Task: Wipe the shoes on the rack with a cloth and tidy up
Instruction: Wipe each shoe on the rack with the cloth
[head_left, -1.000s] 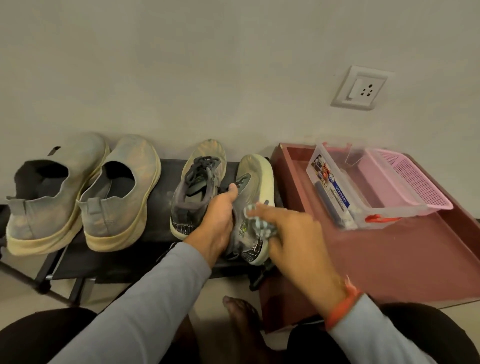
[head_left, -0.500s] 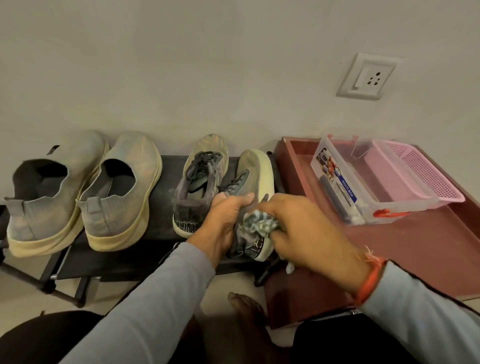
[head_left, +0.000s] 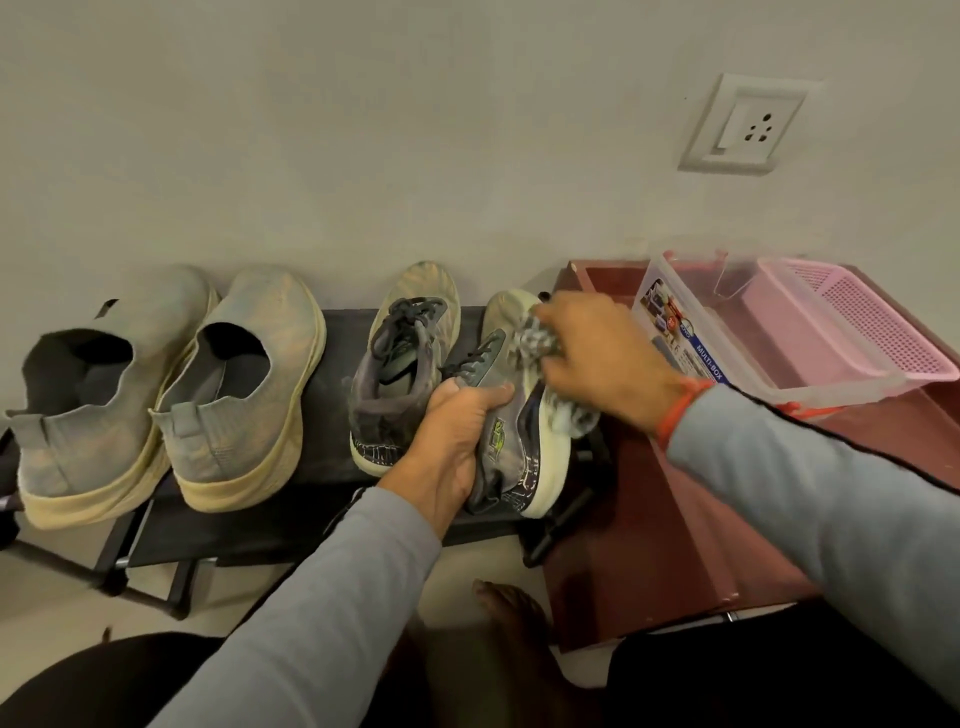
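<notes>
Left hand: gripping the laced sneaker at its collar, tipping it on its side on the black rack.
Right hand: clutching the checked cloth, pressing it against the sneaker's toe, just beyond the left hand's grip.
Surroundings: the rack is standing against a pale wall, beside a maroon tray.
</notes>
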